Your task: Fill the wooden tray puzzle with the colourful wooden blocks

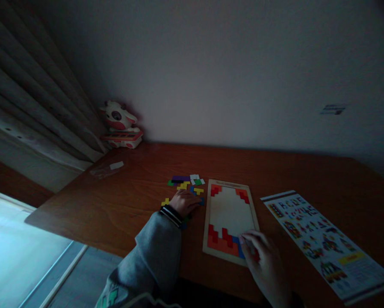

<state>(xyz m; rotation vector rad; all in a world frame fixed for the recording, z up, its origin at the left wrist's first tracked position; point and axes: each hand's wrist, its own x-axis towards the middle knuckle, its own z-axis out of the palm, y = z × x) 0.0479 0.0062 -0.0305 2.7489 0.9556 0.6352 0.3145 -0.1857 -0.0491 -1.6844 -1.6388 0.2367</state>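
A wooden puzzle tray (205, 239) lies on the table, with red and orange pieces along its near end and in its two far corners. My right hand (265, 261) is over the tray's near right corner, thumb and fingertips drawn together at a blue puzzle piece (240, 250). Part of that corner, including a red piece, is covered by the hand. To the left of the tray, my left hand (184, 202) rests palm down with fingers stretched out over loose pieces. Around it are yellow pieces (198, 191), blue ones, and purple pieces (181, 178) farther back.
A printed pattern sheet (320, 239) lies right of the tray on the brown table (275, 171). A cow-shaped toy (121, 126) stands at the back left, near a clear plastic bag (104, 171). A curtain (34, 85) hangs at the left, beside the wall.
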